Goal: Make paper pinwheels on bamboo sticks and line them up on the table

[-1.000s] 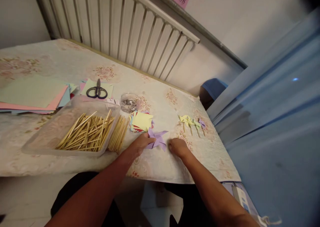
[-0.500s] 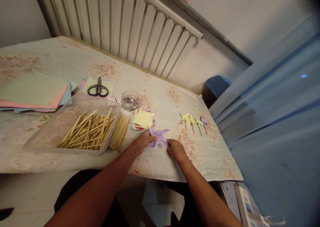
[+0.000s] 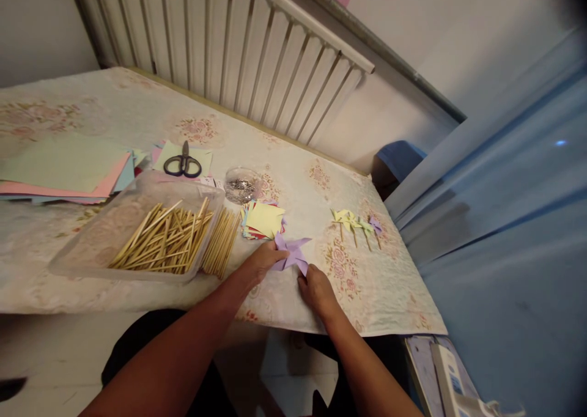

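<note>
A purple paper pinwheel (image 3: 292,252) lies on the floral tablecloth near the table's front edge. My left hand (image 3: 260,264) pinches its left side. My right hand (image 3: 313,287) touches its lower right tip from the front. Just behind the pinwheel sits a small stack of coloured paper squares (image 3: 263,219) with a yellow one on top. To the left stands a clear plastic tray (image 3: 118,220) holding several wooden sticks (image 3: 166,244), with more sticks (image 3: 222,243) lying beside it.
Several finished small pinwheels on sticks (image 3: 356,224) lie to the right. Behind the tray are black scissors (image 3: 182,162), a small clear dish of pins (image 3: 240,185) and large coloured paper sheets (image 3: 59,173). A radiator (image 3: 238,50) runs along the far edge; blue fabric (image 3: 504,233) hangs right.
My right hand has slid left and closer to the pinwheel until it touches its lower tip. My left hand keeps its hold. The view shifted slightly.
</note>
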Available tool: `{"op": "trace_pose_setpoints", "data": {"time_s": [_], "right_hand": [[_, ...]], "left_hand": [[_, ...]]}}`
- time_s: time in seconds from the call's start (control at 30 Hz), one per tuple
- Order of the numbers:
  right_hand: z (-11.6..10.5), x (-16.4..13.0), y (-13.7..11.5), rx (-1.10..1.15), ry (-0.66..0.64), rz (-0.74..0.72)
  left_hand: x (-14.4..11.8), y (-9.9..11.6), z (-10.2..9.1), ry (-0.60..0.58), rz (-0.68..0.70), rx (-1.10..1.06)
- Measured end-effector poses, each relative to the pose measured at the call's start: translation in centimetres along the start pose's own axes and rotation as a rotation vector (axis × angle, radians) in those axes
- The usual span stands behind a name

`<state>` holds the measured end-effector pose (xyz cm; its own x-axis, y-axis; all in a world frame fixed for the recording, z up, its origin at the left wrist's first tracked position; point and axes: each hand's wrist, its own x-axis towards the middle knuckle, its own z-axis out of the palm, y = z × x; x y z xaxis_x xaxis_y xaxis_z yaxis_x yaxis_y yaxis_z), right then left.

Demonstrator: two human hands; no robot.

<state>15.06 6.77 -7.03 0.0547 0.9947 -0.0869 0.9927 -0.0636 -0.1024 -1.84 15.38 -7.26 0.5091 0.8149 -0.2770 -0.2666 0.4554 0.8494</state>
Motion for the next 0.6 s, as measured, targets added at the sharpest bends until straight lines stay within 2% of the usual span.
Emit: {"op": "trace_pose_setpoints", "data": {"time_s": [0.23,0.6], "right_hand": [[-0.46,0.44,-0.62,-0.039,-0.055,0.107],[0.16,0.56,-0.56,-0.084,-0.017,0.017]], "left_hand": [[-0.27,0.16,0.15,-0.031,-0.022,-0.026],[-0.52,0.40,0.21,0.008,-0.009,-0.019]]}}
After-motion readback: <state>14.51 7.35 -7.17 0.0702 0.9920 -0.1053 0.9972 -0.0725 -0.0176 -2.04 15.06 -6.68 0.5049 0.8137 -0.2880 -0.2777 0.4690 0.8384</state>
